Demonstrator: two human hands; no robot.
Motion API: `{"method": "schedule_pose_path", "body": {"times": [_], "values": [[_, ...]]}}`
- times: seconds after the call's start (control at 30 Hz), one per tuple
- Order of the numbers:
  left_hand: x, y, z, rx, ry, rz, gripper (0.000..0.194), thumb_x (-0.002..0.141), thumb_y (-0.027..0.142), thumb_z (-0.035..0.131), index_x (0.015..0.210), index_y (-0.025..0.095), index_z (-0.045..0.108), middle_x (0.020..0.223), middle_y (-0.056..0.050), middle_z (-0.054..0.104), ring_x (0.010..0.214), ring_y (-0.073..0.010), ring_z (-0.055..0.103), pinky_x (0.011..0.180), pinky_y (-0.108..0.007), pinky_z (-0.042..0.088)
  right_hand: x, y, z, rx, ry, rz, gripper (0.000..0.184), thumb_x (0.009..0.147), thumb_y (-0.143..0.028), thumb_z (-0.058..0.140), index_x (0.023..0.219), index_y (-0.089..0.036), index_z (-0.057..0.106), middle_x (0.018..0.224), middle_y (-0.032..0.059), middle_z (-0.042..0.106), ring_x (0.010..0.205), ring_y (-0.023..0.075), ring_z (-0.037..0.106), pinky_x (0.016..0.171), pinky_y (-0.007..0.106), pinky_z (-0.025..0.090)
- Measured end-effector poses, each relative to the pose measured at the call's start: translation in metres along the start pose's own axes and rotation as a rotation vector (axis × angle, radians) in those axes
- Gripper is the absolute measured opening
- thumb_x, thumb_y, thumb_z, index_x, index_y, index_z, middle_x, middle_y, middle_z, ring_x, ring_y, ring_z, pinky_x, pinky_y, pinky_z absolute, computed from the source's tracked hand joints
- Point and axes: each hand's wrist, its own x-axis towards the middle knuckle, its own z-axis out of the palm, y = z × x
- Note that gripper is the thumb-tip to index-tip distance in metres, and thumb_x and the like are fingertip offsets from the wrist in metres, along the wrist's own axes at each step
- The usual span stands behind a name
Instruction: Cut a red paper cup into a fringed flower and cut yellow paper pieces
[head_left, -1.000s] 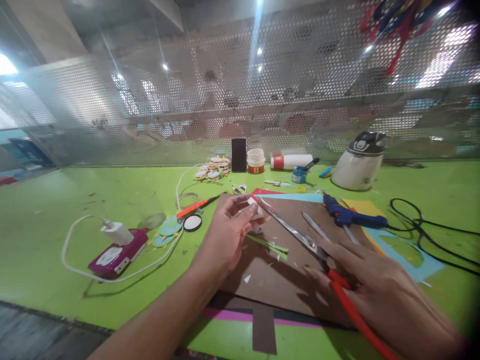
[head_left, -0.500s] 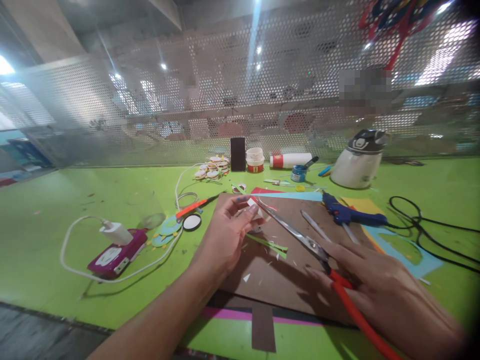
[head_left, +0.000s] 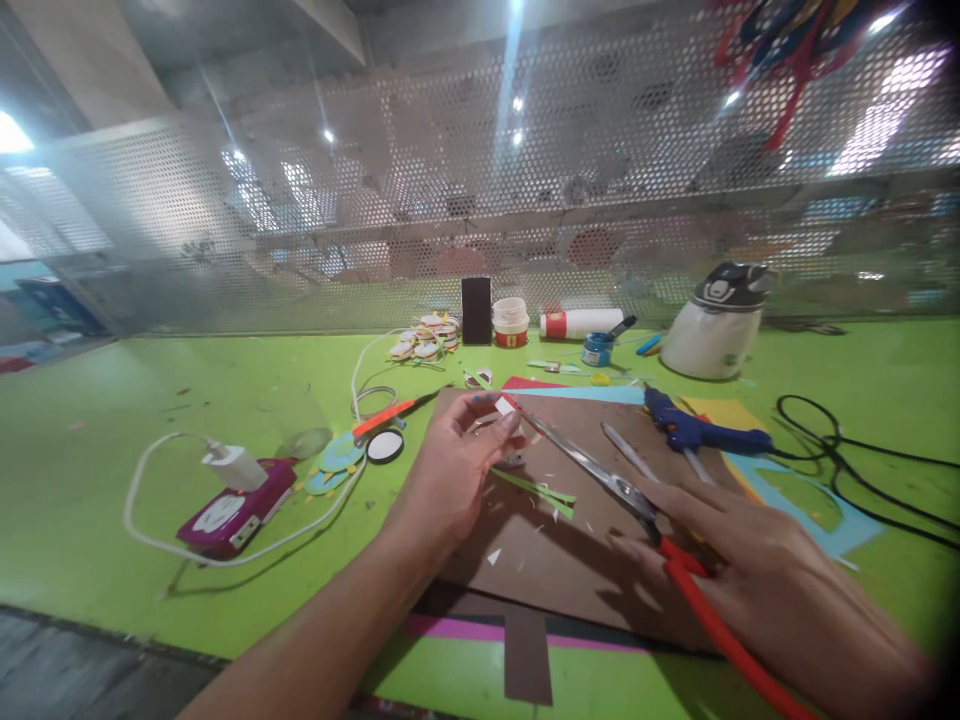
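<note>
Just one pair of red-handled scissors (head_left: 626, 490), wrapped snugly in the right hand (head_left: 772, 565), up over the brown board (head_left: 525, 580), long axis slanting forward-left, pointing at one tiny white piece (head_left: 504, 404) pinched in the left hand (head_left: 459, 468). Also, one glue gun (head_left: 701, 436) and one orange cutter (head_left: 384, 418) lying around.

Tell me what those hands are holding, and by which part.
The right hand holds red-handled scissors by the handles; the left hand pinches a small white piece between thumb and fingers, its gripped part hidden.
</note>
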Motion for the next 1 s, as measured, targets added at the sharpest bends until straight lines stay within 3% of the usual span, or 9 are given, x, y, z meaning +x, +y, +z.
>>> {"method": "schedule_pose_path", "body": {"times": [0.2, 0.47, 0.67, 1.0], "values": [[-0.0006, -0.0015, -0.0023, 0.076, -0.010, 0.013, 0.031, 0.072, 0.024, 0.080, 0.098, 0.017, 0.064, 0.093, -0.004, 0.069, 0.071, -0.0133, 0.065, 0.071, -0.031, 0.052, -0.0001, 0.0005, 0.0011, -0.029, 0.014, -0.032, 0.041, 0.096, -0.049, 0.045, 0.123, -0.023, 0.063, 0.103, 0.0094, 0.076, 0.074, 0.0238, 0.073, 0.056, 0.033, 0.058], [-0.0030, -0.0005, 0.0000, 0.047, -0.018, 0.007, 0.030, 0.075, 0.024, 0.079, 0.098, 0.017, 0.062, 0.093, -0.004, 0.069, 0.077, -0.0150, 0.067, 0.070, -0.029, 0.051, 0.0008, -0.0022, 0.0003, 0.048, -0.009, -0.006, 0.028, 0.095, -0.047, 0.049, 0.096, -0.026, 0.067, 0.078, 0.0004, 0.075, 0.061, 0.0194, 0.068, 0.050, 0.028, 0.052], [-0.0028, -0.0012, -0.0015, 0.056, -0.017, 0.005, 0.030, 0.075, 0.024, 0.078, 0.099, 0.017, 0.062, 0.093, -0.004, 0.069, 0.076, -0.0146, 0.067, 0.067, -0.028, 0.050, -0.0008, -0.0033, -0.0005, 0.040, -0.002, -0.004, 0.028, 0.096, -0.044, 0.046, 0.103, -0.025, 0.066, 0.077, 0.0005, 0.074, 0.060, 0.0176, 0.068, 0.050, 0.026, 0.051], [-0.0042, 0.0001, 0.0022, -0.022, -0.033, -0.017, 0.031, 0.074, 0.021, 0.079, 0.097, 0.015, 0.059, 0.091, -0.005, 0.070, 0.077, -0.0169, 0.069, 0.067, -0.029, 0.052, 0.0021, -0.0049, -0.0009, 0.070, 0.020, -0.023, 0.029, 0.095, -0.045, 0.047, 0.084, -0.024, 0.064, 0.061, -0.0022, 0.066, 0.049, 0.0158, 0.062, 0.043, 0.024, 0.046]]}}
